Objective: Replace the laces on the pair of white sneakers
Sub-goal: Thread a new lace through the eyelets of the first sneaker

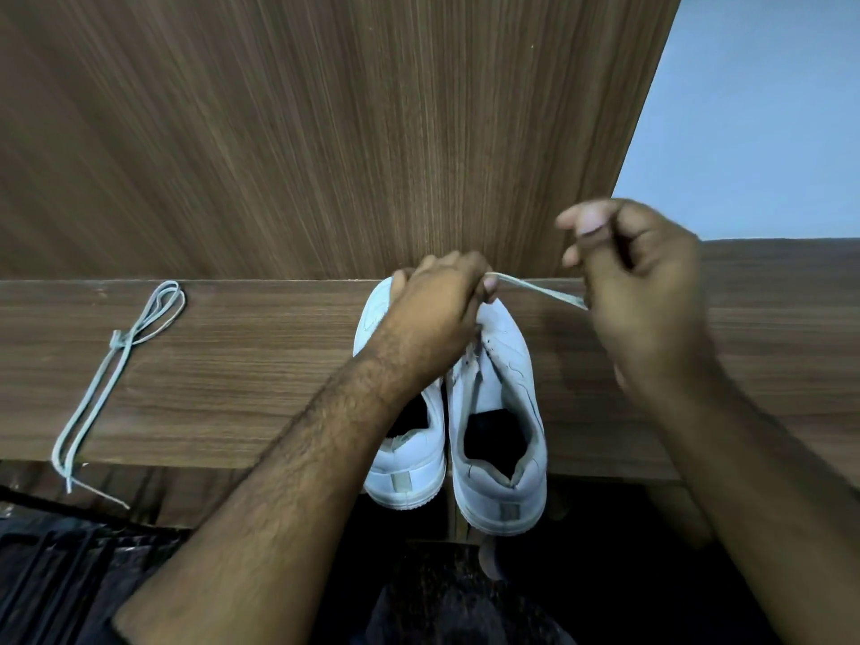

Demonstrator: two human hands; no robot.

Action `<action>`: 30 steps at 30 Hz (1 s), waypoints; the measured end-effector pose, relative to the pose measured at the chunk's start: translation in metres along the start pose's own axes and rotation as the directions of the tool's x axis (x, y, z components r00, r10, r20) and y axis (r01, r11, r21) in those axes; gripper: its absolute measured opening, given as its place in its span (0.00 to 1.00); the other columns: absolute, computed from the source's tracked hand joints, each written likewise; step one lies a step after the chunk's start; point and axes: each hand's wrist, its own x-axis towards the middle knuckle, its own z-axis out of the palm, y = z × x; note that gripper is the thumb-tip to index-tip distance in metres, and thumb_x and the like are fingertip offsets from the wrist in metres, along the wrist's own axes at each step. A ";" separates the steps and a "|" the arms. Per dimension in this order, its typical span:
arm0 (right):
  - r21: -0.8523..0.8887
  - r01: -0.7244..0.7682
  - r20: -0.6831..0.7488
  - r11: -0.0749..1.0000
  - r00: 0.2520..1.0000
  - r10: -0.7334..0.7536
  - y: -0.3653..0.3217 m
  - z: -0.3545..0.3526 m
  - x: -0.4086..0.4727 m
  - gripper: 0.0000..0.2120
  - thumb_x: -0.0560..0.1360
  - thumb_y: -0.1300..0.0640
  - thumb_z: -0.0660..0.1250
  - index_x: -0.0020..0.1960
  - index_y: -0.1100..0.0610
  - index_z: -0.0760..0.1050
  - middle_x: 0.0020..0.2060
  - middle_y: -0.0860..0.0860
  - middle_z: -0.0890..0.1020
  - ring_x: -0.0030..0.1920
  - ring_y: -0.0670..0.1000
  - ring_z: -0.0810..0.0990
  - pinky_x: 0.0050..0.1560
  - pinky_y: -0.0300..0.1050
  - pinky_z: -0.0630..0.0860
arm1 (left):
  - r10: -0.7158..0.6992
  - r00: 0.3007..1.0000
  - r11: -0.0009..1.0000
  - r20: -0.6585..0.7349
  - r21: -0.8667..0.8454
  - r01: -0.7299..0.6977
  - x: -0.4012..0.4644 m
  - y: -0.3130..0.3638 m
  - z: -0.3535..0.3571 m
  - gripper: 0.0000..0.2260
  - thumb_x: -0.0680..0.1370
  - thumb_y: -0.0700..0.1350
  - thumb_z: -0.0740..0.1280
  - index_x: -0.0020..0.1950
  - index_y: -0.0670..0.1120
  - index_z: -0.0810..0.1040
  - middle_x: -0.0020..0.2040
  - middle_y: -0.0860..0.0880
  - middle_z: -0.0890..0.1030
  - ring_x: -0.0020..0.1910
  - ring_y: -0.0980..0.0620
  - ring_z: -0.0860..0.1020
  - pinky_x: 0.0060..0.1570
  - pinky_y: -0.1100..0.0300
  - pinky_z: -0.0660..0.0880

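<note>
Two white sneakers stand side by side on a wooden shelf point(232, 388), toes away from me, heels past its front edge. The left sneaker point(409, 463) is partly covered by my left forearm. The right sneaker point(502, 398) has bare eyelets. A pale lace point(535, 287) stretches taut between my hands above the toes. My left hand point(442, 309) pinches its left end over the shoes. My right hand point(647, 290) grips the other end, raised to the right. A second lace point(116, 360), knotted with a loop, lies on the shelf at the far left.
A wooden panel point(325, 132) rises right behind the shelf. A pale blue wall point(754, 132) shows at the upper right. Below the shelf edge it is dark, with my dark-clothed legs point(456, 598) at the bottom.
</note>
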 end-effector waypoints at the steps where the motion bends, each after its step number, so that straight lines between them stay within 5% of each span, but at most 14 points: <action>1: -0.285 0.103 0.113 0.953 0.991 -0.073 0.006 0.001 -0.002 0.09 0.82 0.55 0.62 0.51 0.52 0.81 0.40 0.46 0.79 0.36 0.42 0.75 0.38 0.38 0.70 | -0.022 0.998 1.000 -0.051 0.000 0.022 0.002 -0.001 -0.001 0.09 0.85 0.53 0.56 0.47 0.54 0.69 0.47 0.57 0.72 0.53 0.53 0.69 0.52 0.55 0.57; 3: -0.591 0.210 0.347 0.778 0.938 0.010 0.014 0.007 -0.007 0.10 0.82 0.53 0.61 0.50 0.52 0.81 0.40 0.46 0.76 0.38 0.42 0.74 0.36 0.35 0.66 | -0.036 0.995 0.999 -0.089 0.000 0.036 0.004 -0.001 0.000 0.08 0.85 0.53 0.56 0.48 0.54 0.70 0.48 0.56 0.71 0.53 0.53 0.68 0.49 0.56 0.54; 5: -0.610 0.203 0.469 0.766 0.872 0.143 0.014 0.012 -0.012 0.11 0.82 0.51 0.61 0.44 0.50 0.80 0.38 0.46 0.79 0.38 0.45 0.78 0.35 0.35 0.68 | -0.038 0.998 0.999 -0.050 0.003 0.038 0.003 0.000 0.003 0.09 0.85 0.53 0.55 0.50 0.52 0.71 0.49 0.55 0.71 0.52 0.53 0.67 0.48 0.56 0.53; 7: -0.442 0.091 0.482 0.893 0.863 0.151 0.009 0.011 -0.012 0.12 0.82 0.53 0.62 0.42 0.49 0.78 0.38 0.46 0.82 0.41 0.45 0.81 0.40 0.35 0.71 | -0.041 0.999 0.999 0.009 0.003 0.041 0.002 0.000 0.007 0.10 0.85 0.53 0.55 0.52 0.50 0.72 0.50 0.54 0.71 0.53 0.52 0.67 0.49 0.55 0.55; 10: 0.104 -0.118 0.399 0.988 0.915 0.067 -0.007 0.006 -0.010 0.12 0.83 0.55 0.60 0.43 0.53 0.79 0.40 0.43 0.83 0.42 0.39 0.78 0.47 0.33 0.72 | -0.050 0.996 0.999 0.067 -0.014 0.051 0.001 -0.002 0.006 0.11 0.85 0.53 0.53 0.53 0.50 0.71 0.51 0.52 0.72 0.54 0.51 0.68 0.51 0.53 0.57; 14: 0.682 -0.282 0.314 0.675 0.946 0.078 -0.026 0.006 -0.008 0.22 0.85 0.58 0.53 0.39 0.50 0.80 0.42 0.43 0.80 0.45 0.43 0.76 0.45 0.36 0.74 | -0.022 0.988 0.999 0.154 -0.042 0.028 0.000 0.002 0.010 0.10 0.86 0.53 0.52 0.53 0.51 0.69 0.51 0.51 0.72 0.55 0.51 0.69 0.57 0.51 0.60; 19: 0.638 -0.201 0.156 0.744 0.979 0.131 -0.022 0.012 0.000 0.16 0.82 0.52 0.59 0.42 0.48 0.83 0.49 0.43 0.81 0.49 0.46 0.75 0.54 0.43 0.71 | -0.030 0.965 0.999 0.260 -0.020 0.036 0.000 0.003 0.021 0.08 0.86 0.51 0.53 0.49 0.53 0.66 0.54 0.50 0.75 0.59 0.49 0.73 0.61 0.48 0.62; 21: 0.678 -0.258 0.187 0.689 0.966 0.178 -0.022 0.010 0.001 0.15 0.83 0.52 0.57 0.44 0.50 0.79 0.49 0.46 0.83 0.52 0.50 0.81 0.59 0.47 0.74 | -0.054 0.957 0.999 0.285 0.017 0.051 0.000 0.003 0.025 0.09 0.86 0.50 0.53 0.48 0.51 0.66 0.52 0.50 0.73 0.56 0.48 0.72 0.57 0.49 0.61; 23: 0.705 -0.272 0.212 0.655 0.962 0.171 -0.023 0.008 0.000 0.15 0.85 0.53 0.54 0.46 0.53 0.76 0.40 0.48 0.81 0.41 0.48 0.80 0.53 0.48 0.77 | -0.069 0.955 0.998 0.287 0.005 0.070 0.002 0.002 0.025 0.09 0.86 0.50 0.54 0.48 0.51 0.66 0.51 0.50 0.71 0.55 0.48 0.71 0.56 0.50 0.62; 25: 0.508 -0.148 0.136 0.848 0.987 0.091 -0.019 0.005 -0.001 0.14 0.85 0.53 0.57 0.48 0.55 0.79 0.36 0.48 0.77 0.33 0.45 0.73 0.43 0.43 0.76 | -0.073 0.950 0.997 0.303 -0.006 0.079 0.004 0.000 0.025 0.09 0.86 0.51 0.54 0.47 0.50 0.66 0.51 0.50 0.71 0.53 0.49 0.70 0.59 0.48 0.64; 27: 0.015 0.111 0.111 0.994 0.988 -0.112 -0.007 0.001 0.000 0.10 0.83 0.56 0.62 0.51 0.56 0.82 0.41 0.48 0.81 0.36 0.46 0.75 0.40 0.39 0.73 | -0.077 0.946 0.997 0.315 0.029 0.072 0.004 0.000 0.025 0.10 0.86 0.51 0.54 0.47 0.49 0.67 0.52 0.49 0.70 0.53 0.49 0.70 0.61 0.47 0.64; 28: -0.250 0.206 0.182 0.946 0.970 -0.163 -0.001 0.000 0.001 0.09 0.82 0.57 0.63 0.51 0.56 0.82 0.42 0.49 0.80 0.38 0.48 0.76 0.40 0.39 0.71 | -0.078 0.947 0.996 0.312 0.053 0.065 0.004 0.000 0.025 0.10 0.86 0.51 0.54 0.47 0.50 0.66 0.52 0.49 0.70 0.52 0.50 0.69 0.61 0.47 0.63; 30: -0.640 0.244 0.386 0.729 0.922 0.031 0.008 0.003 0.000 0.08 0.82 0.57 0.63 0.48 0.58 0.80 0.42 0.51 0.74 0.39 0.51 0.74 0.36 0.44 0.62 | -0.077 0.953 0.994 0.292 0.095 0.052 0.004 0.001 0.025 0.10 0.86 0.51 0.53 0.47 0.50 0.66 0.52 0.49 0.70 0.52 0.50 0.70 0.59 0.49 0.61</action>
